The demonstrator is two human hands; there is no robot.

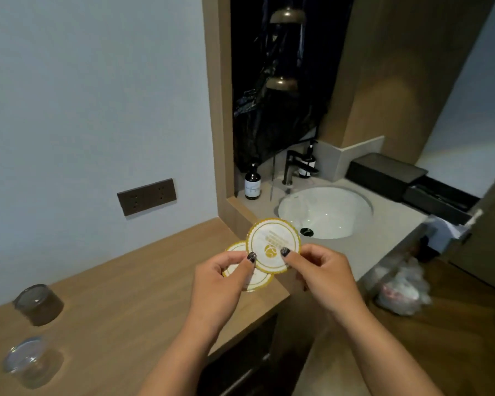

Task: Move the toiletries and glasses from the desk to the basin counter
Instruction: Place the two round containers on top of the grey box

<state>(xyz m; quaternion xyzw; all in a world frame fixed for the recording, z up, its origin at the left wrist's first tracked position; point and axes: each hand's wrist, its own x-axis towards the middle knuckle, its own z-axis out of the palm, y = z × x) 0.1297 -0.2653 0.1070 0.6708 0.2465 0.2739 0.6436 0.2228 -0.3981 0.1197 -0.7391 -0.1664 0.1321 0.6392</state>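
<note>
Evidently thin and light, the round white gold-rimmed paper coaster (272,244) is being pinched at its lower edge by the right hand (323,270), while the left hand (226,270) is pinching a second matching round paper coaster (250,277) half beneath it, both hanging over the wooden desk (126,295) corner. They are probably bending easily, so edge grips suit. Two clear drinking glasses (37,304) are waiting on the desk; the grey basin counter (395,224) beside the white sink (326,211) is offering open room

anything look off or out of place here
A crumpled plastic bag lies on the floor by the basin counter, and black plastic sheeting hangs behind the tap. Nothing looks spilled or broken.
</note>
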